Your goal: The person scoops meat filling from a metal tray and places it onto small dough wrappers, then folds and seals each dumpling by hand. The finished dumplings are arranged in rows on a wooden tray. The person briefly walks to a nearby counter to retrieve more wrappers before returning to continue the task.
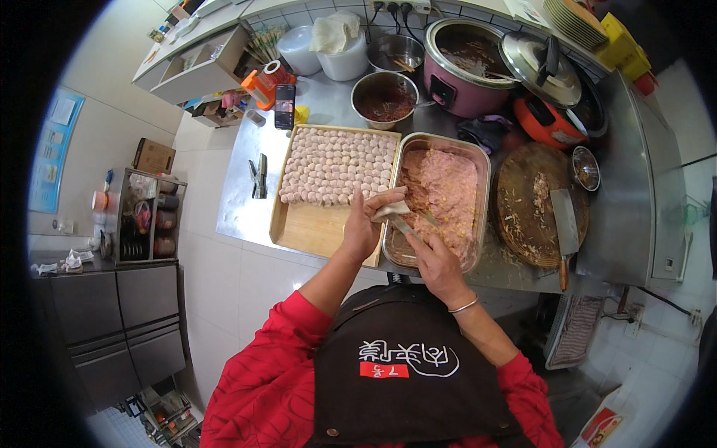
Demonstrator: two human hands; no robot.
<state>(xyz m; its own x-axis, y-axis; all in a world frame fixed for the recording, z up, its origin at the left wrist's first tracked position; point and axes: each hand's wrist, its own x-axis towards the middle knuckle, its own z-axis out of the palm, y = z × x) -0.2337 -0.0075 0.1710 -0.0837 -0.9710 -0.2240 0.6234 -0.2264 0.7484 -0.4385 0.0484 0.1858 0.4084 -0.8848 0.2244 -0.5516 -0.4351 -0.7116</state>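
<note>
My left hand [365, 221] holds a thin dough wrapper [391, 210] on its fingers, over the edge between a wooden tray and a steel pan. In my right hand [440, 264] is a narrow flat spatula [402, 225], its end against the wrapper. Whether filling lies on the wrapper I cannot tell. Pink minced meat filling [448, 185] with yellow bits fills much of the rectangular steel pan [485, 168]. Left of it, the wooden tray [308, 228] carries several close rows of small wrapped dumplings [339, 165] across its far part; bare wood shows at the near end.
Right of the pan, a cleaver [564, 221] lies on a round chopping block [515, 224], its handle past the near edge. A steel bowl of dark sauce [385, 101], a pink electric cooker [468, 98] and an upright phone [284, 106] stand behind. Black tongs [259, 178] lie at left.
</note>
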